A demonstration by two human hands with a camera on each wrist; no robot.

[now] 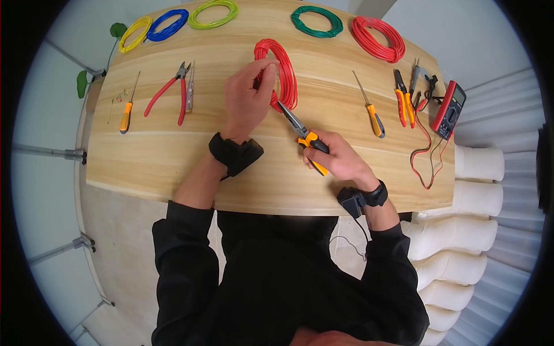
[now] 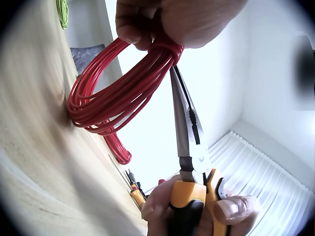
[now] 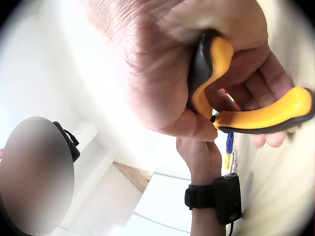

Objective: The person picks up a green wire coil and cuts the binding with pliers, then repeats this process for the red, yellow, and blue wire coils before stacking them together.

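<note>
In the head view my left hand (image 1: 247,98) grips a coil of red wire (image 1: 287,78) near the middle of the table, standing partly upright. My right hand (image 1: 341,158) holds long-nose pliers (image 1: 295,122) with orange-and-black handles, their nose pointing up and left at the near end of the coil. The left wrist view shows the plier tips right at the wrapped part of the coil (image 2: 115,101), just below the left fingers. Their jaws are nearly together. In the right wrist view the plier handles (image 3: 270,114) are spread apart, one against the palm; the nose is hidden.
Yellow (image 1: 135,34), blue (image 1: 168,25), lime (image 1: 213,15), green (image 1: 317,22) and red (image 1: 378,39) wire coils line the far edge. Diagonal cutters (image 1: 183,95) and a screwdriver (image 1: 126,117) lie left. Another screwdriver (image 1: 375,120), wire strippers (image 1: 400,98) and a multimeter (image 1: 449,111) lie right.
</note>
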